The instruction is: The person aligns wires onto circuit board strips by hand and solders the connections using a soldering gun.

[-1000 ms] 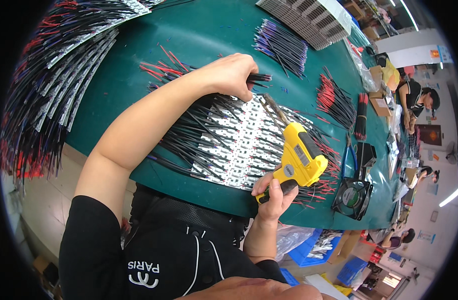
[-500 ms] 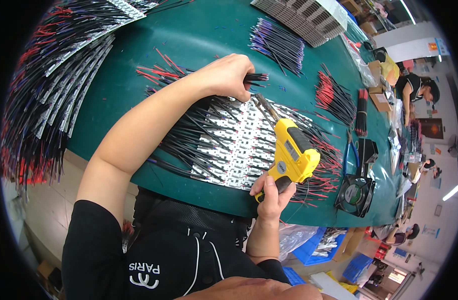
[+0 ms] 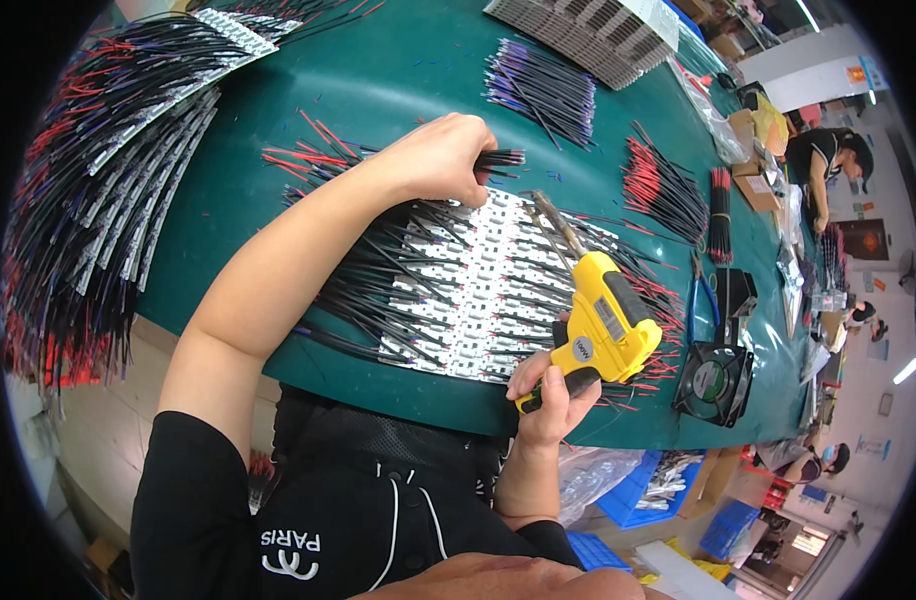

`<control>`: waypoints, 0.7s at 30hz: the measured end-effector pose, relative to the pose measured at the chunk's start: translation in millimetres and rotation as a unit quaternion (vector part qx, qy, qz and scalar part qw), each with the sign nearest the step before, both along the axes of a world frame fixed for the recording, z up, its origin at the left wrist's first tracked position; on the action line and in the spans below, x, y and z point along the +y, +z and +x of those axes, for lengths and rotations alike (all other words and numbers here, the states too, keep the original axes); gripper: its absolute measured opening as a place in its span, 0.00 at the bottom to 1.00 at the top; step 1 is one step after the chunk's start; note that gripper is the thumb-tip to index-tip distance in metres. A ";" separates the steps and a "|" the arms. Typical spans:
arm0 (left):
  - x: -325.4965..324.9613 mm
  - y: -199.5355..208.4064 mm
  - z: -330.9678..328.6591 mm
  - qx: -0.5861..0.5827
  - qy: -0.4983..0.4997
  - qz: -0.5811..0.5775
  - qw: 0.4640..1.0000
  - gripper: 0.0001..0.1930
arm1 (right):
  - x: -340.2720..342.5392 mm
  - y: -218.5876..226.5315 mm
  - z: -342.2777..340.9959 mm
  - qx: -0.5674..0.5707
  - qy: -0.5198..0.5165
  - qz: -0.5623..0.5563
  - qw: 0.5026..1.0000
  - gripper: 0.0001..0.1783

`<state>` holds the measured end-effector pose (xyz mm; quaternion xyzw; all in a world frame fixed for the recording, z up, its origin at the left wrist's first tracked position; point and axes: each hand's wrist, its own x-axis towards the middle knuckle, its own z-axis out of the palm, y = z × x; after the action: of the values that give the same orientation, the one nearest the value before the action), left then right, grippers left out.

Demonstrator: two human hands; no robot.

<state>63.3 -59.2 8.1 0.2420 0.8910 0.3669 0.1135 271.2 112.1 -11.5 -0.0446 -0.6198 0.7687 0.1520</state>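
Currently right hand (image 3: pixel 550 392) sits at the near edge of the green table (image 3: pixel 398 80), fingers wrapped tight around the black-and-yellow grip of a yellow soldering gun (image 3: pixel 600 330). Gun body is tilted; its metal tip (image 3: pixel 550 218) points away from the person and hangs over the far side of the white LED strips (image 3: pixel 478 285). Cannot tell if the tip touches a strip.

Strips lie side by side in a sheet between the two hands, just in from the near edge, with black wires (image 3: pixel 378 300) fanning off their left side and red wire ends (image 3: pixel 663 310) showing on their right, behind the gun.

Left hand (image 3: pixel 440 158) is farther in, at the far-left corner of the strip sheet, forearm crossing over the black wires. It is closed on a small bundle of black leads (image 3: pixel 503 158) whose ends stick out to the right of the fist. Hands are well apart, with the gun tip near the left one.

Right of the gun, near the table's near-right corner: a small black fan (image 3: pixel 716 382), blue-handled pliers (image 3: pixel 708 295) beside it.

Farther back: loose purple-black wire pile (image 3: pixel 543 90), red-black wire pile (image 3: pixel 663 190). Left edge carries long stacked strips with red and black wires (image 3: pixel 98 170). Far edge: grey ribbed tray (image 3: pixel 588 35).

Another person (image 3: pixel 828 165) works beyond the right end of the table.
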 end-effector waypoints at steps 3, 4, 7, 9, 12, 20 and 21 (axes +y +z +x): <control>0.0 1.1 1.8 0.000 0.000 0.011 1.000 0.11 | 1.2 -1.6 0.8 -0.012 0.022 0.008 1.000 0.28; 0.0 1.7 1.4 0.000 -0.001 0.010 1.000 0.11 | 0.2 -2.0 0.9 -0.021 0.017 0.013 1.000 0.27; 0.4 2.4 -0.6 -0.009 -0.015 0.004 1.000 0.11 | 0.7 -4.9 2.1 -0.030 0.011 0.020 0.999 0.23; -1.1 0.1 -1.2 -0.013 -0.037 0.029 0.999 0.11 | -0.2 -6.2 2.1 -0.031 0.012 0.020 0.999 0.22; -2.2 -0.1 -1.9 -0.019 -0.051 0.035 0.998 0.10 | -1.3 -4.4 1.5 -0.036 0.009 0.012 0.999 0.19; -1.1 -0.6 -3.0 0.001 -0.059 0.001 0.998 0.12 | 0.4 -2.7 0.7 -0.061 0.042 0.032 0.997 0.17; -0.7 -0.6 -3.0 0.003 -0.060 -0.006 0.998 0.12 | 0.8 -2.9 0.7 -0.061 0.042 0.032 0.997 0.17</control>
<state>60.2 -59.9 7.5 0.2958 0.8773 0.3536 0.1336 271.9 112.9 -14.4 -0.0606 -0.6536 0.7499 0.0827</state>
